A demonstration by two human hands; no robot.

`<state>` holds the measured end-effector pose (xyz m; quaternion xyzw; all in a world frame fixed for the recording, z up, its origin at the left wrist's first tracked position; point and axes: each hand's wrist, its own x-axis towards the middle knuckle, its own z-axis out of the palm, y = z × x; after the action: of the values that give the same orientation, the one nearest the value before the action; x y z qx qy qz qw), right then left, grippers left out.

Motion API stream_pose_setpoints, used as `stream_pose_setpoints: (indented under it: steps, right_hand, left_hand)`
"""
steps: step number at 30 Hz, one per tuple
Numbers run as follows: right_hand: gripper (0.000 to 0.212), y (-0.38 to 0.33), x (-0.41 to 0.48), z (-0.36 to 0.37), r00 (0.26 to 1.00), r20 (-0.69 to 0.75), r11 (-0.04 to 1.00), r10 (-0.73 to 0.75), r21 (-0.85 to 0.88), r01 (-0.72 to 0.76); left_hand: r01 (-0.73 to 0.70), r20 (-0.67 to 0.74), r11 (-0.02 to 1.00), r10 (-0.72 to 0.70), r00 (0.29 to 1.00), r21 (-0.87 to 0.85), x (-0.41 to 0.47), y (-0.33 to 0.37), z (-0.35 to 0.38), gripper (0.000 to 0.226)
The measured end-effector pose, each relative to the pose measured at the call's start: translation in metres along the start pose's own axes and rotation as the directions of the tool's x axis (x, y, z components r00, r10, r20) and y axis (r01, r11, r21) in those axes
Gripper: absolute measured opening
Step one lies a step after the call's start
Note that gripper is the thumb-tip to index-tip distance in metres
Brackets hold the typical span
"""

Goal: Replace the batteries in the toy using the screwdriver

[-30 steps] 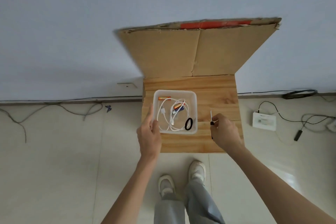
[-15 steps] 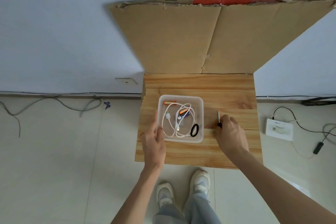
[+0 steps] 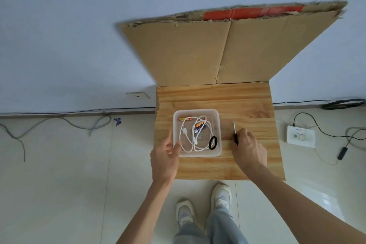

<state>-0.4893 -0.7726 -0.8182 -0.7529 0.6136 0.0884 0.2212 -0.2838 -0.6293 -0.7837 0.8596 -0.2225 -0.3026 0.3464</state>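
Observation:
A clear plastic tray (image 3: pixel 218 125) sits on the small wooden table (image 3: pixel 249 105). Inside it lie an orange battery (image 3: pixel 185 119), two more batteries (image 3: pixel 201 125), a coiled white cable (image 3: pixel 188 140) and a black ring (image 3: pixel 213 143). My left hand (image 3: pixel 166 157) is at the tray's near left corner, fingers relaxed and touching its rim. My right hand (image 3: pixel 248 149) grips the black handle of a small screwdriver (image 3: pixel 235 132), its thin shaft pointing away from me, just right of the tray. No toy is visible.
A large cardboard sheet (image 3: pixel 217 47) stands against the wall behind the table. A white router (image 3: pixel 300 133) with black cables lies on the floor to the right. Loose grey cables (image 3: pixel 59 123) run along the floor at left. My shoes (image 3: pixel 204 204) are below the table's front edge.
The view has come closer to the table. My left hand has turned, its fingers now touching the tray's near left corner. My right hand still holds the screwdriver beside the tray.

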Motion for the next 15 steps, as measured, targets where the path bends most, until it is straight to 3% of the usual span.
stream_pose_setpoints:
  steps: [6,11,15]
  right_hand:
    - [0.021,-0.02,-0.042,-0.036,0.997,0.054,0.998,0.059,0.01,-0.06]
    - [0.022,-0.046,-0.098,-0.107,0.977,0.187,0.99,0.102,0.077,-0.118]
    - [0.03,-0.063,-0.151,-0.172,0.961,0.259,0.977,0.096,0.159,-0.141]
  left_hand:
    - [-0.135,0.173,0.942,0.084,0.981,0.308,-0.004,0.034,-0.048,0.069]
    - [-0.279,0.398,0.838,0.081,0.914,0.47,-0.047,0.112,-0.083,0.045]
    - [-0.504,0.557,0.685,0.171,0.813,0.526,-0.085,0.165,-0.102,0.046]
